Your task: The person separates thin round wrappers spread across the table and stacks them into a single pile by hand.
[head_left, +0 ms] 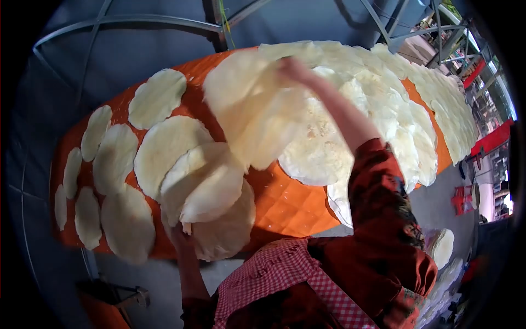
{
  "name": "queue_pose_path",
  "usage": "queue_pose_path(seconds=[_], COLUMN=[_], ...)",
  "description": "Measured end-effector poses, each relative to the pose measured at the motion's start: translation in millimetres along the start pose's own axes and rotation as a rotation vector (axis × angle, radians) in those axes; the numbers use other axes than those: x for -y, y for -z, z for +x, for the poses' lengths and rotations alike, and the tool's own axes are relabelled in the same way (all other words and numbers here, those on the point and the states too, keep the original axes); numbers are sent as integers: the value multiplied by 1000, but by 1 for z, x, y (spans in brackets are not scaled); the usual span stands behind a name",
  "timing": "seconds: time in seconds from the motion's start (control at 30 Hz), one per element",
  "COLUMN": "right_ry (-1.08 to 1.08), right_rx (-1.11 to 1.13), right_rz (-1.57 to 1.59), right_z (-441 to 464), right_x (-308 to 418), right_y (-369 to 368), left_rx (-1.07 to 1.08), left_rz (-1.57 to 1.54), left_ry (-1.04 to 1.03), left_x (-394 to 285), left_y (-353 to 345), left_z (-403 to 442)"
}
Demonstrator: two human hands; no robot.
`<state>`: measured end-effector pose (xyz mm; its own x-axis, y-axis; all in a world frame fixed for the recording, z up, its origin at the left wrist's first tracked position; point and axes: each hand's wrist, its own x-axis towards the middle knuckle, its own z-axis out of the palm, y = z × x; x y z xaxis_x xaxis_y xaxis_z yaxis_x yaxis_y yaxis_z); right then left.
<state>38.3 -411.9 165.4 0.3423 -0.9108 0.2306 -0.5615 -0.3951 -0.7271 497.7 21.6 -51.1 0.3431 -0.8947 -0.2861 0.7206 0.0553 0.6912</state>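
Note:
My right hand (290,69) is closed on the upper edge of a thin round flatbread (257,109). That sheet hangs over the orange cover and is smeared by motion. At the near edge, my left hand (185,237) grips the lower edge of a folded flatbread (211,183); most of its fingers are hidden. Beneath the folded piece, another flatbread (227,230) lies by the table's front edge. A wide flatbread (164,145) rests flat just behind it. To the right of the hanging sheet, many overlapping flatbreads (378,104) cover the surface.
An orange quilted cover (290,205) spreads over the long table. Several single flatbreads (112,159) lie apart on its left end. Metal frame bars (148,19) cross the dark wall behind. More flatbreads (441,247) and a red stool (463,200) are at the right.

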Motion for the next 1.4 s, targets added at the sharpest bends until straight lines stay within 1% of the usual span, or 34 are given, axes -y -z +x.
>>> queue_pose_path(seconds=[0.03, 0.07, 0.1, 0.13, 0.17, 0.2, 0.23, 0.27, 0.3, 0.33, 0.37, 0.4, 0.43, 0.47, 0.5, 0.53, 0.57, 0.6, 0.67, 0.7, 0.77, 0.8, 0.87, 0.9, 0.97, 1.0, 1.03, 1.07, 1.1, 1.13, 1.2, 1.27, 1.33, 1.4], right_ry=[-89, -100, -231, -183, -253, -309, -573, -520, -337, -222, -286, -223, -151, 146, -66, -249, 68, 56, 147, 204, 289, 274, 248, 271, 230, 205, 60, -78, -102, -121, -170, -164, -222, -304], right_rx=[26, -62, -24, -107, -197, -270, -305, -378, -436, -381, -242, -76, 70, 113, 234, 441, 360, 400, 339, 279, 222, 244, 281, 231, 247, 263, 350, 419, 426, 438, 452, 412, 391, 325], right_rz=[-221, -181, -52, -240, -220, -538, -540, -607, -474, -423, -195, -25, 51, 103, 203, 292, 256, 339, 490, 335, 93, 68, 10, -12, 9, 19, 116, 200, 209, 222, 254, 280, 377, 413], right_z=[-12, -12, -14, -21, -34, -49, -61, -74, -84, -103, -117, -147, -167, -190, -204, -210, -218, -218, -222, -228, -239, -245, -257, -268, -283, -293, -296, -291, -289, -288, -288, -287, -285, -286], right_x=[11, -27, -66, -95, -125, -125, -108, -111, -146, -117, -127, -63, -26, -11, 58, 94, 100, 139, 208, 237, 282, 296, 321, 326, 322, 325, 331, 335, 340, 342, 339, 331, 329, 332], right_y=[45, 66, 84, 91, 89, 83, 74, 55, 26, -3, -46, -74, -107, -143, -154, -168, -204, -208, -221, -232, -262, -285, -329, -361, -429, -455, -469, -474, -475, -479, -486, -493, -491, -487], left_rx=[-172, -245, -322, -407, -306, -282, -252, -208, -180, -158, -132, -108, -95, -85, -79, -76, -52, -41, 82, 108, 95, 109, 146, 164, 224, 182, 346, 529, 407, 402, 191, 269, 295, 298], left_rz=[13, 93, 172, 250, 149, 160, 171, 184, 181, 195, 209, 223, 250, 270, 286, 297, 325, 319, 281, 270, 231, 140, 101, 92, 84, -16, -129, -243, -209, -238, -130, -151, -159, -78], left_ry=[-3, 19, 41, 63, 27, 42, 60, 81, 88, 89, 92, 96, 49, 75, 98, 119, 49, 81, 21, 35, 114, 185, 235, 272, 314, 413, 445, 461, 441, 458, 489, 437, 451, 414], left_x=[-15, -17, -19, -20, -12, -14, -14, -12, -21, -27, -31, -33, -34, -36, -39, -41, -43, -57, -82, -95, -124, -133, -143, -146, -151, -154, -154, -162, -163, -162, -156, -154, -155, -159], left_y=[-54, -62, -66, -63, -41, -35, -37, -43, -82, -105, -124, -136, -144, -145, -143, -140, -137, -156, -179, -180, -162, -135, -67, -36, 10, 33, 64, 74, 82, 95, 97, 100, 100, 95], left_z=[-21, -25, -29, -36, -33, -39, -41, -38, -47, -50, -51, -50, -47, -38, -27, -16, -4, -5, -9, -12, -21, -18, -13, -15, -23, -25, -17, -9, -12, -9, -6, -1, -1, -5])
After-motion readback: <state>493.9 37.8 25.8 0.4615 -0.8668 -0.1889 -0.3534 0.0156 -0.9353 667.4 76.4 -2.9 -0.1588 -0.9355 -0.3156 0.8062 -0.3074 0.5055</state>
